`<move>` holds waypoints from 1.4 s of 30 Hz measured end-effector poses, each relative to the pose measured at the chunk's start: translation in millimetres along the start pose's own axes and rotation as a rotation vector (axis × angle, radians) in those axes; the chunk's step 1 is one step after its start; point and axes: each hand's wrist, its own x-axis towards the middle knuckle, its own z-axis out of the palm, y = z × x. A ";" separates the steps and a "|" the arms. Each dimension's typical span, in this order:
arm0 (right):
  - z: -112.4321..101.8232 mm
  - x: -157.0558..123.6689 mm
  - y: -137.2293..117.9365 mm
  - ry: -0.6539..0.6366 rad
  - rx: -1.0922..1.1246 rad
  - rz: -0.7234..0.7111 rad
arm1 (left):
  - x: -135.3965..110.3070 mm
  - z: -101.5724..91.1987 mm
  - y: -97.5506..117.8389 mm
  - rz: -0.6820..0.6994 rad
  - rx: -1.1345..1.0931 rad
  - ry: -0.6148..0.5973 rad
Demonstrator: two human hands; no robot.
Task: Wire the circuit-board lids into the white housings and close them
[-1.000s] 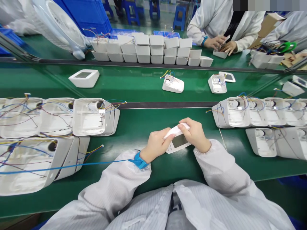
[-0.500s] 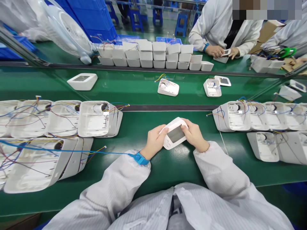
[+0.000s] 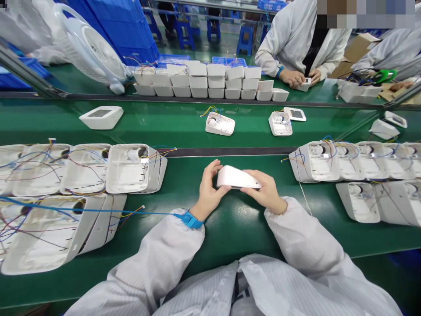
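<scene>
A white wedge-shaped monitor (image 3: pixel 235 177) is held just above the green bench, its screen turned out of sight and its smooth side toward me. My right hand (image 3: pixel 265 188) grips its right end, thumb below and fingers along the top. My left hand (image 3: pixel 210 188), with a blue wrist strap (image 3: pixel 191 219), is at the other end; its thumb touches the lower edge while its fingers stand raised and apart from the casing. To the left are open white housings (image 3: pixel 128 169) with trailing wires. More such housings (image 3: pixel 320 162) line the right side.
Beyond a dark rail (image 3: pixel 226 152), a green strip carries a finished-looking monitor (image 3: pixel 101 117), an open housing (image 3: pixel 220 123) and another housing (image 3: pixel 280 124) beside a screen cover (image 3: pixel 296 114). Stacked white casings (image 3: pixel 197 81), a fan (image 3: pixel 94 46) and a co-worker (image 3: pixel 302 44) are farther back.
The monitor has been tipped over, so its screen no longer shows. My left fingers have lifted off it. Pieces on the far green strip have shifted left.
</scene>
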 end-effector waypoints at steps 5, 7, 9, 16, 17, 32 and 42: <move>4.6 -1.6 -5.4 -0.099 -0.071 -0.155 | -3.4 -1.3 14.0 -0.028 0.219 -0.051; 7.0 -1.4 -5.9 -0.058 -0.078 -0.147 | -3.6 -0.9 16.4 -0.045 0.259 -0.027; 7.0 -0.1 -5.8 -0.059 -0.076 -0.112 | -3.1 -0.4 15.1 -0.064 0.282 -0.008; 10.1 37.1 26.5 0.030 0.087 0.219 | 2.2 3.9 -3.9 -0.134 0.129 0.009; 10.2 51.0 37.4 0.111 0.140 0.314 | 2.6 4.8 -5.5 -0.146 0.119 0.009; 113.3 194.3 55.6 -0.054 0.172 0.347 | 7.4 4.8 -4.5 -0.093 0.150 -0.040; 110.5 182.4 59.4 0.222 0.402 0.493 | 16.3 -6.9 -18.4 -0.318 -0.136 0.238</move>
